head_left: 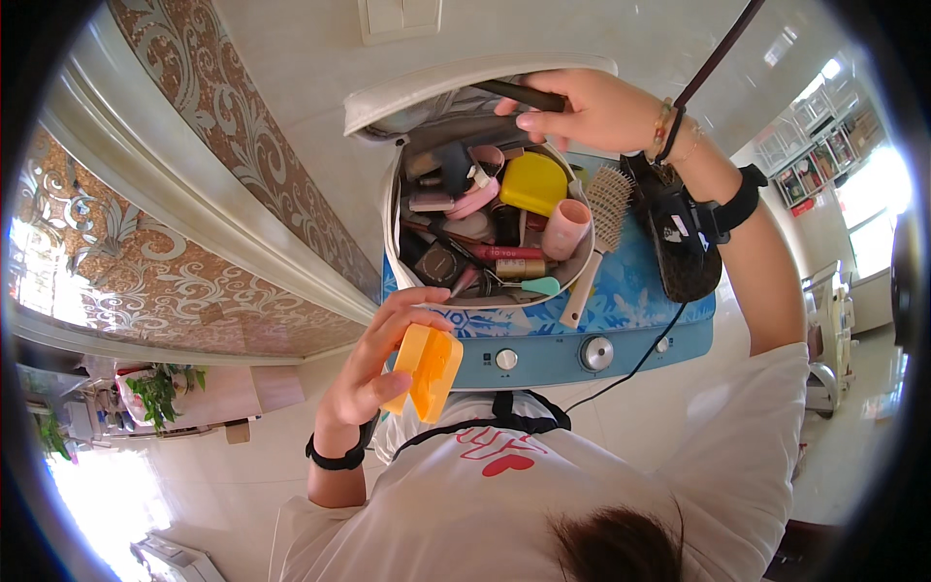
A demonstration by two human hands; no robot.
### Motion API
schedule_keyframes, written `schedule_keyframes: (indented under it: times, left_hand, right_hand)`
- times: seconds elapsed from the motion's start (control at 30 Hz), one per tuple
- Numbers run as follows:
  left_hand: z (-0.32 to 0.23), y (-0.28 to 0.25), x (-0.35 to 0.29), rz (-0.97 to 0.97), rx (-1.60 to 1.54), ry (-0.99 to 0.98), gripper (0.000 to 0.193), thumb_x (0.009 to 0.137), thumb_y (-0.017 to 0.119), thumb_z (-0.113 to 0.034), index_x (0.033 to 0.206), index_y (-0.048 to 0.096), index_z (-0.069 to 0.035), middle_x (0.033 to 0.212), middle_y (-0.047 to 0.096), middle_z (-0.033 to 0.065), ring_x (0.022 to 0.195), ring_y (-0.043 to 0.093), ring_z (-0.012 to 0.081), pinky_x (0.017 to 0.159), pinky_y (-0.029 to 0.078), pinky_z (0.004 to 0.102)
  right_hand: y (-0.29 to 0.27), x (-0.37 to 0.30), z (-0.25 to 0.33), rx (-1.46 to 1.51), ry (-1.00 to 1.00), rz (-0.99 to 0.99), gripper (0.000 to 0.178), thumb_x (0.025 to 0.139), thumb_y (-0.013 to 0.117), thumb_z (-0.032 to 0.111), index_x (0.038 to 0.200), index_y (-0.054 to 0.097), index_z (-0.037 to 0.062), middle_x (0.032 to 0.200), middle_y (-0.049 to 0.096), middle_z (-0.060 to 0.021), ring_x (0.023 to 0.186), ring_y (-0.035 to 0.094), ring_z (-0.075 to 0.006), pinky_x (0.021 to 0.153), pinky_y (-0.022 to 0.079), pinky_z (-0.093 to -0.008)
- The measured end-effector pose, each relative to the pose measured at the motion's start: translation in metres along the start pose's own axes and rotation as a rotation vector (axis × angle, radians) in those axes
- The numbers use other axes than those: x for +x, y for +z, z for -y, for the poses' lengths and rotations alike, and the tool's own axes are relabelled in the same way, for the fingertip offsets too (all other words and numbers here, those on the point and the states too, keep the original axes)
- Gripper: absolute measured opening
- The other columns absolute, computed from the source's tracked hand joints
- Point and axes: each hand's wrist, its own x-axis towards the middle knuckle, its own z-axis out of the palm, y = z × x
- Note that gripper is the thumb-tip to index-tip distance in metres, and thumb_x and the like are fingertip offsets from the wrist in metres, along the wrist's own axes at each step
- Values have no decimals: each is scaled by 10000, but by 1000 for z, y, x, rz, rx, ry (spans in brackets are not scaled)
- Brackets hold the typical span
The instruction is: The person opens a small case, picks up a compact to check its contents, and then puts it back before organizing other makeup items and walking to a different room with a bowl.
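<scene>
I have the left hand [361, 373] gripping an orange plastic case [433, 371] between thumb and fingers by the blue appliance's [551, 355] near left corner, while the right hand [596, 109] grasps a slim dark object [529, 95], hard to identify, beside the white cosmetic bag's [417, 88] raised lid, piled cosmetics [465, 257] hiding its bottom.

Leafy green plant [163, 393]; white wall switch [401, 17].

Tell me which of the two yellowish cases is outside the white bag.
The orange-yellow case, held in the left hand. The other, a brighter lemon-yellow case with a rounded edge, lies inside the white bag.
</scene>
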Motion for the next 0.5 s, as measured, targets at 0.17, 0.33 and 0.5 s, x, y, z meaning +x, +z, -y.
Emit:
schedule_keyframes:
  times: [0.17,0.33,0.5]
  left_hand:
    - [0,-1,-1,-13,-1,-5,679,756,503,-523,1195,559,-8,1380,387,218,1247,430,313,1008,348,391]
    - [-5,5,1,-66,-33,-5,712,756,503,-535,1241,535,-14,1404,371,219,1263,416,318,1022,333,397]
    - [-1,3,2,-63,30,40,731,755,511,-531,1270,515,-13,1407,370,212,1278,405,302,1015,337,399]
  right_hand:
    - [-23,-9,17,44,226,219,291,939,572,197,1191,592,53,660,568,-1,531,530,-65,501,443,-205]
    - [-23,-22,1,-182,73,-142,410,887,607,203,1258,539,42,787,630,-94,479,545,-105,489,489,-260]
    - [-28,-32,17,-176,127,-510,433,916,576,178,1343,500,196,877,660,-90,440,549,-124,437,485,-268]
